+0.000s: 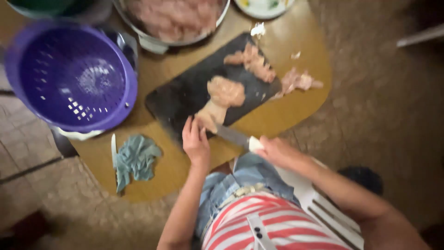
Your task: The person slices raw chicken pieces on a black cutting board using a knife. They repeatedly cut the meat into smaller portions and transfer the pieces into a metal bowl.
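- The left hand [196,141], fingers pressed together, pins a raw meat piece [218,103] on the black cutting board [185,92] (which rests on a low wooden table [286,111]).
- The right hand [276,152] grips a white-handled knife [238,138], blade touching the meat.
- A purple colander [71,76] and blue cloth [136,159] lie well apart.

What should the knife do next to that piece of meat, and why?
Probably draw the knife down through the meat piece. The right hand has the blade right at it on the black cutting board, and the left hand pins its near end.
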